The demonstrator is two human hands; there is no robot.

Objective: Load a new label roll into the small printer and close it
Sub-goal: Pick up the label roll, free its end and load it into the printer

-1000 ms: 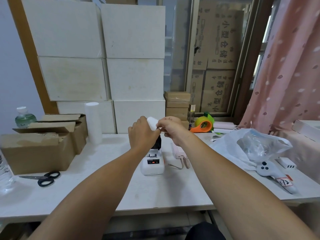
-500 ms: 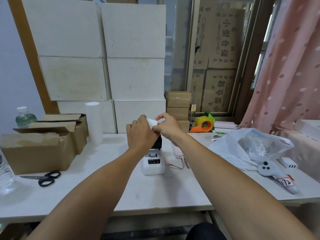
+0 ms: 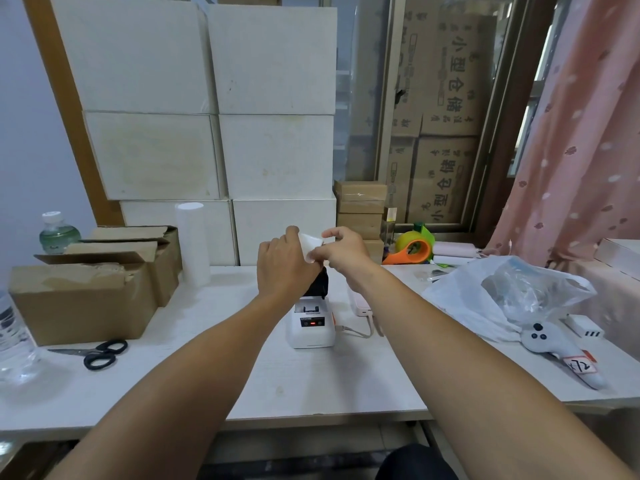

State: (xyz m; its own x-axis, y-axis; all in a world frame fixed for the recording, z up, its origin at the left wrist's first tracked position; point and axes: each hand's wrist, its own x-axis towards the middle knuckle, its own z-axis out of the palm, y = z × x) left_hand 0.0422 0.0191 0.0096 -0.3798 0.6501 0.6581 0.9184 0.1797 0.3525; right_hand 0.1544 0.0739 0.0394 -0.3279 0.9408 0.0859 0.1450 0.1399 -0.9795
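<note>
Both hands are raised above the small white printer (image 3: 310,323), which stands near the centre of the white table (image 3: 311,386). The printer's lid is open: a black inner part rises at its 12 o'clock side, directly under the hands, and a red indicator shows on the front panel.

The left hand (image 3: 284,268) is closed around the white label roll (image 3: 310,244); the fingers wrap the roll from the 9 o'clock side and hide most of it. The right hand (image 3: 344,249) meets the roll from the 3 o'clock side. Its thumb and forefinger are pinched narrowly on the roll's edge (whether on the loose paper end or on the roll body cannot be told), and the remaining fingers are loosely curled. The roll is held in the air, clear of the printer and just above the open compartment.

A cable (image 3: 356,332) leaves the printer at its 3 o'clock side toward a pink device (image 3: 360,304) lying just beside it.

Surroundings, taken from the printer:
- 9 o'clock: black scissors (image 3: 102,353) flat on the table, near an open cardboard box (image 3: 83,299).
- 1 o'clock: an orange and green tape dispenser (image 3: 414,249) at the table's far edge.
- 3 o'clock: a clear plastic bag (image 3: 502,296), with a grey handheld controller (image 3: 554,348) beside it.
</note>
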